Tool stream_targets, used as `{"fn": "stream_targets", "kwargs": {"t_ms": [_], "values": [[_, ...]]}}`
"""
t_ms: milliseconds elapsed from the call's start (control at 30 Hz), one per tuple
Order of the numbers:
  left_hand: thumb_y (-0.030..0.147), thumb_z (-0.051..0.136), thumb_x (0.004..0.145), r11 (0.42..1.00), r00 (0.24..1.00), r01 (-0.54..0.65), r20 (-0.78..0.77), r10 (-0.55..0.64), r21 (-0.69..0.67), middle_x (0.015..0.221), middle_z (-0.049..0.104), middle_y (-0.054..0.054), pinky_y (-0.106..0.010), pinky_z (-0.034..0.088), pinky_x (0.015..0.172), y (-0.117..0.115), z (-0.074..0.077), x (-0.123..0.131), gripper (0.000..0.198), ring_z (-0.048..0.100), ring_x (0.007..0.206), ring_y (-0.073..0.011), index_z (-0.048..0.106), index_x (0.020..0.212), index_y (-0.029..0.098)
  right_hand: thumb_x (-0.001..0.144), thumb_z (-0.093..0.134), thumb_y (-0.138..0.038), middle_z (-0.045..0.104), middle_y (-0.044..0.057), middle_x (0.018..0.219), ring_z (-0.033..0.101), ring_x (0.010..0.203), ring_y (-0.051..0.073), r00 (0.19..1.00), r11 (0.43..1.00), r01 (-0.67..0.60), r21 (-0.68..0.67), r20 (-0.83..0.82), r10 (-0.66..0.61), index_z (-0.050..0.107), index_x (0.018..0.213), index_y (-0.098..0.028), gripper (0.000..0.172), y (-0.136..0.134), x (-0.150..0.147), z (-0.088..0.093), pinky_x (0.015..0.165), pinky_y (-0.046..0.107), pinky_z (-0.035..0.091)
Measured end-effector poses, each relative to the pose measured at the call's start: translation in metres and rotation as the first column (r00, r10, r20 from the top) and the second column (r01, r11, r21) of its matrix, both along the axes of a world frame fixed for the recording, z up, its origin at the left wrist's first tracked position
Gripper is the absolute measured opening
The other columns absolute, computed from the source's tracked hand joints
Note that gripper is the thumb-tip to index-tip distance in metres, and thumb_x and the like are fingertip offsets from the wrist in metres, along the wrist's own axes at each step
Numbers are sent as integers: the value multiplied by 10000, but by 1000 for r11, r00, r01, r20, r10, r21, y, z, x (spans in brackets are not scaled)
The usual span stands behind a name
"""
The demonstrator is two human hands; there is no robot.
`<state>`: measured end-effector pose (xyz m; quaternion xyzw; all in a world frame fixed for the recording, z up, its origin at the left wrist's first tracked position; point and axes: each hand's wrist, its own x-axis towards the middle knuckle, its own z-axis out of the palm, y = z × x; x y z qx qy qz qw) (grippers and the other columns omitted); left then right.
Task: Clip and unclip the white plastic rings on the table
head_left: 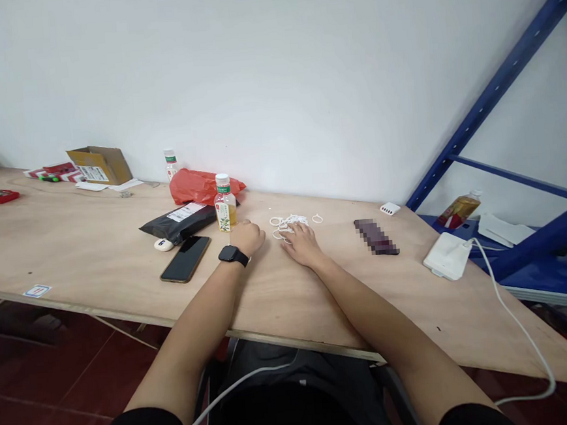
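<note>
A small heap of thin white rings lies on the wooden table in front of me, with one loose white ring just to its right. My right hand rests palm down at the near side of the heap, its fingers spread and touching the rings. Left of the heap, my left hand is curled closed on the table, a black watch on its wrist. Whatever its fingers may hold is hidden from view. A bottle with yellow liquid stands upright just behind my left hand.
A phone, a white oval item, a black parcel and a red bag lie on the left. On the right are a pixelated dark item, a white charger with a cable, and a blue rack.
</note>
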<state>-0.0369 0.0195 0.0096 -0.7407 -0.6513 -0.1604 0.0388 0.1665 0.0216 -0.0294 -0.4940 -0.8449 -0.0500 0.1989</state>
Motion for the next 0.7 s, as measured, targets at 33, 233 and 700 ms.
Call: {"fn": "stream_targets", "kwargs": {"t_ms": [33,233,700], "values": [[322,422,860,1000,1000,-15,-7,15,0,963,707,-208,-367,485,755,0,0,2,407,665,898,-302,765,872,102,915,540,-361,483,104,1409,332,1332,333,1000,1000,2,-15,12,-2,619,1234,-265,343,1,0,-1,1068,534,266],[441,467,855,996,997,-83,-8,83,-22,850,723,-203,-379,472,734,-3,3,5,435,672,830,-312,765,849,124,891,550,-221,582,86,1266,444,1223,272,999,999,30,-16,-38,-31,687,1012,-243,185,-2,19,-4,1031,452,317],[375,502,880,941,907,339,268,-325,-7,959,737,-109,-332,475,824,-12,-18,37,320,659,913,-252,745,945,177,889,578,-243,620,69,1210,515,1132,266,996,996,56,-68,-72,-61,726,994,-263,182,1,35,-4,972,423,387]]}}
